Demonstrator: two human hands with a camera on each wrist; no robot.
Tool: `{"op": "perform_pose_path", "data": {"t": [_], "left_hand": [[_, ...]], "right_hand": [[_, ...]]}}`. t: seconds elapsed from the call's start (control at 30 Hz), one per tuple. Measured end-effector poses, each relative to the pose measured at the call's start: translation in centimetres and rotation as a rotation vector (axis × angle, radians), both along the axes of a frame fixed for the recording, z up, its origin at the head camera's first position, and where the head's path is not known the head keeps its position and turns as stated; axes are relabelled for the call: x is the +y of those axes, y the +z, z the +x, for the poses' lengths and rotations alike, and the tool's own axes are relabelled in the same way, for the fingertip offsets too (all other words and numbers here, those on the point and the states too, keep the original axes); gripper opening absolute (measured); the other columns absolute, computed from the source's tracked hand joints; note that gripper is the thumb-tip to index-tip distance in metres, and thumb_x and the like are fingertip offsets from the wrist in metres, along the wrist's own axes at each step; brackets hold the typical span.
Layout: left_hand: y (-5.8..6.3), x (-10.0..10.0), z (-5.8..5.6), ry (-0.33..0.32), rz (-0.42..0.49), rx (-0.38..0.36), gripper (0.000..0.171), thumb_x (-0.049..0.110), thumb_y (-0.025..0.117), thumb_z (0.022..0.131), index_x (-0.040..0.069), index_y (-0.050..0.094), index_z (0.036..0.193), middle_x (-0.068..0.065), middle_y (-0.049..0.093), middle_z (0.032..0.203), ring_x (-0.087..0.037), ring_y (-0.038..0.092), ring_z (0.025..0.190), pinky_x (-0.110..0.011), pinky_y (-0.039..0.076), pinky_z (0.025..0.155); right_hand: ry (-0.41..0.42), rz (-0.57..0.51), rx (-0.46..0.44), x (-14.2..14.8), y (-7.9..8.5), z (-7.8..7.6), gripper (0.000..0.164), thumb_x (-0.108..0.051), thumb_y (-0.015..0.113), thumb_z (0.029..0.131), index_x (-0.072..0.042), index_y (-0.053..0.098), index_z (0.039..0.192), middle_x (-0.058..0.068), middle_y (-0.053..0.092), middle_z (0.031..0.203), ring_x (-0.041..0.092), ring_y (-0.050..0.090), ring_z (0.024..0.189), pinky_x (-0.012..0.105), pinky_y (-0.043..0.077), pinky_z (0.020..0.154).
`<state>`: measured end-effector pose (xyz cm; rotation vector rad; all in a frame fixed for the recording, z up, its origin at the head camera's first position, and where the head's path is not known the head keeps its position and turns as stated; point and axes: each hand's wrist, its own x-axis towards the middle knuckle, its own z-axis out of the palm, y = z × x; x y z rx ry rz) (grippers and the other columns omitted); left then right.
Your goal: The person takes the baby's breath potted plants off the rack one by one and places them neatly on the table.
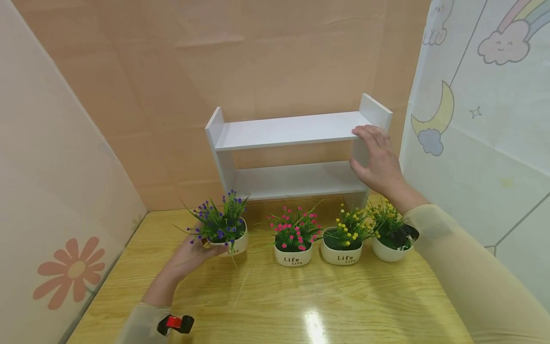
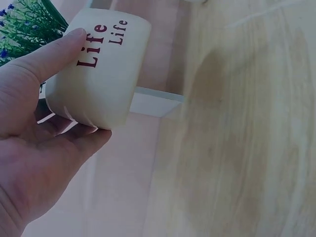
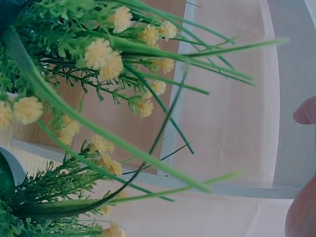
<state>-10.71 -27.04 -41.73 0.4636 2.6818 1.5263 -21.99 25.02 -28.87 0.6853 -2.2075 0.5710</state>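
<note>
In the head view my left hand (image 1: 193, 253) grips a white oval pot (image 1: 238, 242) of purple flowers (image 1: 221, 222). The left wrist view has the thumb across the pot's "Life" lettering (image 2: 94, 47) and the fingers around its other side; the pot is tilted and held above the table. My right hand (image 1: 380, 160) is at the right end of a white two-tier shelf (image 1: 292, 129), fingertips at the upper board's front edge and thumb spread lower. Whether the thumb touches the shelf is unclear. Only part of this hand shows in the right wrist view.
On the wooden table (image 1: 258, 301) stand a pot of pink flowers (image 1: 293, 258), a pot of yellow flowers (image 1: 341, 255) and another yellow-flowered pot (image 1: 388, 251) beneath my right forearm. A patterned panel (image 1: 481, 143) rises at the right, a plain orange backdrop (image 1: 301, 57) behind.
</note>
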Motion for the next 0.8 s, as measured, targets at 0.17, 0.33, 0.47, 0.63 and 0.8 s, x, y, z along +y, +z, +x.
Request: {"op": "perform_pose_path", "data": {"t": [0.17,0.33,0.47,0.63,0.8], "left_hand": [[-1.0,0.1,-0.1,-0.015,0.009,-0.002,0.092,0.031,0.091,0.096,0.028,0.033,0.167,-0.015,0.050,0.163,-0.050,0.049,0.149,-0.073,0.047,0.112],[-1.4,0.3,-0.2,-0.049,0.052,-0.040,0.096,0.027,0.090,0.097,0.028,0.028,0.170,-0.016,0.044,0.168,-0.051,0.041,0.154,-0.071,0.047,0.113],[-1.7,0.6,0.3,-0.046,0.059,-0.077,0.096,0.029,0.089,0.097,0.025,0.027,0.170,-0.017,0.041,0.169,-0.051,0.038,0.156,-0.071,0.047,0.114],[-2.1,0.9,0.7,-0.047,0.076,-0.090,0.095,0.025,0.089,0.097,0.025,0.029,0.170,-0.017,0.041,0.169,-0.051,0.038,0.156,-0.070,0.047,0.114],[-2.4,1.3,1.0,-0.053,0.078,-0.070,0.100,0.024,0.090,0.096,0.032,0.027,0.173,-0.011,0.034,0.173,-0.048,0.034,0.158,-0.073,0.041,0.117]], "right_hand": [[0.004,0.002,0.007,0.0,0.0,-0.1,0.071,0.000,0.080,0.091,-0.004,0.050,0.155,0.020,0.048,0.159,0.043,0.036,0.153,0.054,0.029,0.130],[0.004,0.000,0.005,0.0,0.0,-0.1,0.071,0.000,0.079,0.091,-0.005,0.050,0.155,0.019,0.048,0.159,0.042,0.036,0.153,0.055,0.030,0.130],[0.007,-0.004,0.000,0.2,0.0,0.0,0.070,0.000,0.079,0.091,-0.005,0.050,0.155,0.018,0.048,0.159,0.042,0.035,0.153,0.055,0.031,0.129],[0.021,-0.008,-0.001,0.5,0.0,0.0,0.071,0.001,0.079,0.090,-0.005,0.050,0.155,0.018,0.048,0.159,0.042,0.036,0.153,0.055,0.031,0.129],[0.031,-0.008,0.003,0.8,0.1,0.1,0.071,-0.001,0.079,0.091,-0.005,0.050,0.155,0.019,0.048,0.160,0.042,0.036,0.153,0.054,0.030,0.130]]}}
